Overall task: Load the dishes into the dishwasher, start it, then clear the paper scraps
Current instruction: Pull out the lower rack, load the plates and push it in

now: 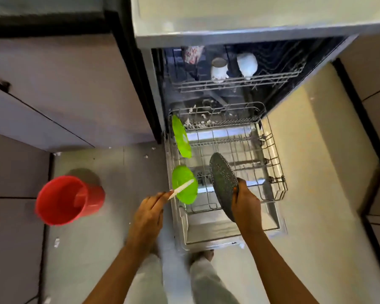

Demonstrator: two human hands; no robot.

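Grey speckled plate (223, 181): held on edge over the near end of the lower rack (274, 163), with the fingers of the right hand (246, 207) clamped on its lower rim. It's probably rigid, fairly heavy and chippable, so a rim grip suits slotting it between tines.

Left hand (148, 212): pinches a thin white utensil (182, 189), light and stiff. Knife or stick, can't tell.

Near green plate (184, 194) and far green plate (181, 137) stand along the rack's left side.

Mugs (218, 70) above are blurred. Paper scraps (56, 242) and a red bucket (62, 199) are on the floor.

Dishwasher controls are out of sight.
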